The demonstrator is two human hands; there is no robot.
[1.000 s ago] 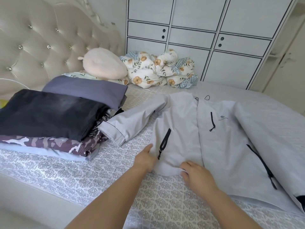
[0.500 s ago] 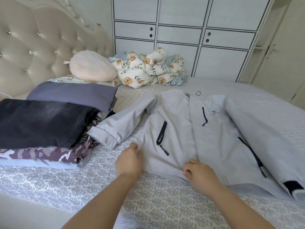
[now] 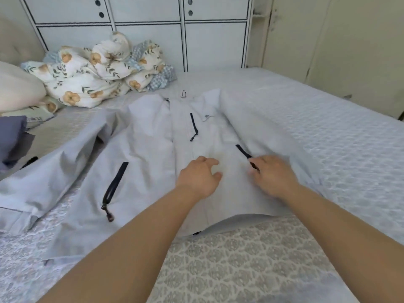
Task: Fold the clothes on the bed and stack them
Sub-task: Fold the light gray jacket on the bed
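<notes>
Now flat on the bed (image 3: 328,149): jacket (image 3: 153,154), face up, collar toward the far edge, hem nearest. Left hand (image 3: 200,176) loosely spread mid-front; right hand (image 3: 272,174) curled at the pocket zip (image 3: 246,153), pinch unclear. Unfolded sleeve (image 3: 43,178) left, nearer the left hand.

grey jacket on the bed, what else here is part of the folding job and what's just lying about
Part of the job:
grey jacket
left hand
right hand
folded clothes, at the left edge

Just lying about:
floral quilt
cream pillow
white wardrobe
</notes>
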